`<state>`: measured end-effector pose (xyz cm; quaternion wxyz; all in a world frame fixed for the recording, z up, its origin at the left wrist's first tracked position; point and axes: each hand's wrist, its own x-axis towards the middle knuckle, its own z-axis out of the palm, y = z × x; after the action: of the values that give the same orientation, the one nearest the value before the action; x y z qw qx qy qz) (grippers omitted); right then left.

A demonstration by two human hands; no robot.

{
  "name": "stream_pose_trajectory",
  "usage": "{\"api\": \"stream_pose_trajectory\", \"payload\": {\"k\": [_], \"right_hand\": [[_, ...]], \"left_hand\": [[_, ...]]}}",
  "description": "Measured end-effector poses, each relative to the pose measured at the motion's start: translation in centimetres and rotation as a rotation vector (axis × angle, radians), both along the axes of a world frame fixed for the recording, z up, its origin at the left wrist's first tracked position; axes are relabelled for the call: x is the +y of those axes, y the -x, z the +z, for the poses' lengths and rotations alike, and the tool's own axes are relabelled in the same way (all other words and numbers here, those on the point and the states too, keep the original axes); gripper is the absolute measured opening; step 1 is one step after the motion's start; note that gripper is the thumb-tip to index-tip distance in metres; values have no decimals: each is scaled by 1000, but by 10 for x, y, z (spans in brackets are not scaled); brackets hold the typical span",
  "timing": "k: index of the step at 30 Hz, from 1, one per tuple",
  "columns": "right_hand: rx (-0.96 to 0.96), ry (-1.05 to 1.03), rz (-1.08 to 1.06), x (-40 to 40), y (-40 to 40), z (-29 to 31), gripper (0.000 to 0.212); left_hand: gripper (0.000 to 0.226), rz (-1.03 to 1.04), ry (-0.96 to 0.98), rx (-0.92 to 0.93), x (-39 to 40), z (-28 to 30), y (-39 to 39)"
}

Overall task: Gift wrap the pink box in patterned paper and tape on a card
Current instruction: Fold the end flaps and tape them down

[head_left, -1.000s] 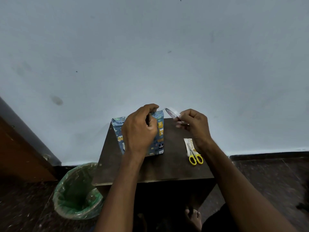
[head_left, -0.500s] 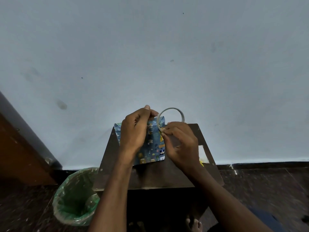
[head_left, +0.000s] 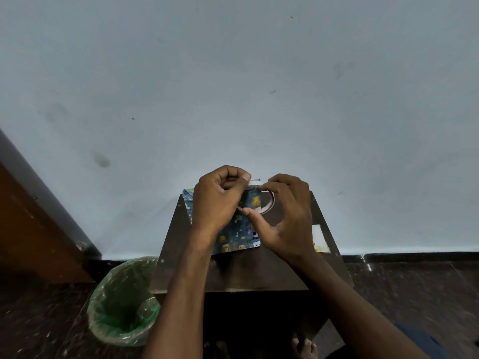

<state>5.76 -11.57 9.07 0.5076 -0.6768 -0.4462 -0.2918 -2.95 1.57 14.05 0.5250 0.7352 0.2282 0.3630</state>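
Both hands work at the wrapped box (head_left: pixel 239 229): left hand (head_left: pixel 219 200) pinches the top fold, right hand (head_left: pixel 282 216) pinches tape from the tape roll (head_left: pixel 268 206). Best to keep the fold taut and lay the tape flat.

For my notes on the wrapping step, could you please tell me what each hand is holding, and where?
The left hand grips the top edge of the blue patterned wrapped box. The right hand pinches at the box's upper right corner; what its grip holds cannot be told.
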Motion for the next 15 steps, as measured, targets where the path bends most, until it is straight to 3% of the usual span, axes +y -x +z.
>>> {"api": "stream_pose_trajectory", "payload": {"k": [3,9,15], "right_hand": [[46,7,56,5,-3,-3,41],[64,1,50,14,-17,-2,15],[134,35,149,14,-18,-2,9]], "left_hand": [[5,-42,20,24,-1,2,3],[8,-111,121,-10,2,7,7],[9,-101,162,-85,1,8,7]]}}
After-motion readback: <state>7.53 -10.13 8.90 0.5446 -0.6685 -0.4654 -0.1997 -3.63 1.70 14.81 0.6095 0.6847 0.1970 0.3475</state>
